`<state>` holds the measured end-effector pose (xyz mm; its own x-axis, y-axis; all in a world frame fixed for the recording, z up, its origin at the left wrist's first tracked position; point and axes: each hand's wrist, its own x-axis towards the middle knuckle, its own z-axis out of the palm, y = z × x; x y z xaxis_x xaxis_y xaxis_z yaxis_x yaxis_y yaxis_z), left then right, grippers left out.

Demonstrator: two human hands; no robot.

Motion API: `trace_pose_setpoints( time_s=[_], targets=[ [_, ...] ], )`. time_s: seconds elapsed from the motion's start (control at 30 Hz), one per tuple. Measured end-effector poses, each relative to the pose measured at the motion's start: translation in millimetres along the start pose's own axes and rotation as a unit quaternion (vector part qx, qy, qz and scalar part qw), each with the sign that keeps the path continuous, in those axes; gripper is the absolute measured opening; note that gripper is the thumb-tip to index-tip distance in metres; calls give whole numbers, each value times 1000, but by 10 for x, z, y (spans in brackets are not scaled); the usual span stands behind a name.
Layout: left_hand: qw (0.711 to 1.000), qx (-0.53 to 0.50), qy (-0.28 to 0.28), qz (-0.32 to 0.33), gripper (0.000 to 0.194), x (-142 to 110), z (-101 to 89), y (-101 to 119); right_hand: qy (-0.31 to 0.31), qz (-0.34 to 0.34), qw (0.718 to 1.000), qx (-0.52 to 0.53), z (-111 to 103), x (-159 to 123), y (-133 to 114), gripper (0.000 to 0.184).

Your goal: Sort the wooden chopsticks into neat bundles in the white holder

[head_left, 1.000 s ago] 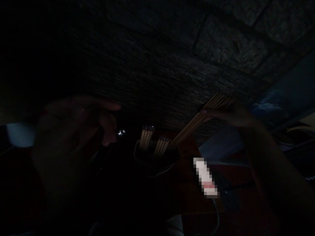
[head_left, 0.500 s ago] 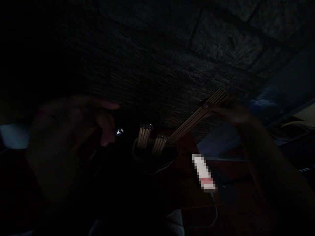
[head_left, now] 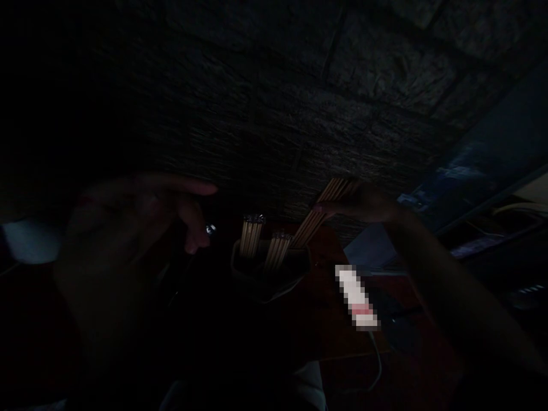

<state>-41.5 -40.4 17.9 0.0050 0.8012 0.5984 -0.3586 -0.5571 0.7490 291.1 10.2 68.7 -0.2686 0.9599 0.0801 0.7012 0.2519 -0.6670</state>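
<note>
The scene is very dark. My right hand [head_left: 363,204] is closed on a bundle of thin tan sticks [head_left: 319,214], held slanting with the lower end at a small pale container [head_left: 274,274]. Two more bundles of sticks [head_left: 251,235] stand upright in that container. My left hand [head_left: 141,222] hovers left of the container with its forefinger stretched out and the other fingers curled; a small shiny thing [head_left: 210,229] glints by its fingertips, and I cannot tell whether the hand holds it.
A rough dark stone-block wall [head_left: 299,103] fills the upper view. A dark red surface [head_left: 325,331] carries a blurred white-and-pink object [head_left: 356,297], a thin cable [head_left: 377,365] and papers [head_left: 372,251]. Something pale [head_left: 25,242] lies at far left.
My right hand has moved left and down with its bundle of sticks, so less of the bundle shows above the container. My left hand has barely shifted.
</note>
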Motion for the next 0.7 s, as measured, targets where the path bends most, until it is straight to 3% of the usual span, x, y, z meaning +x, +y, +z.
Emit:
trace_pose_setpoints(
  time_s=[0.13,0.27,0.4,0.7],
  targets=[
    [997,67,-44,5,29,38,21,17,-35,-13,999,-28,253,19,114,19],
    [989,120,-56,-67,23,123,54,15,-65,-25,997,-29,449,-6,247,32],
    [977,146,-130,-83,20,228,63,-39,-57,-6,998,-29,571,-45,370,38],
    [969,219,-74,-89,17,306,367,-317,-38,-56,994,81,664,-150,536,30]
  ],
)
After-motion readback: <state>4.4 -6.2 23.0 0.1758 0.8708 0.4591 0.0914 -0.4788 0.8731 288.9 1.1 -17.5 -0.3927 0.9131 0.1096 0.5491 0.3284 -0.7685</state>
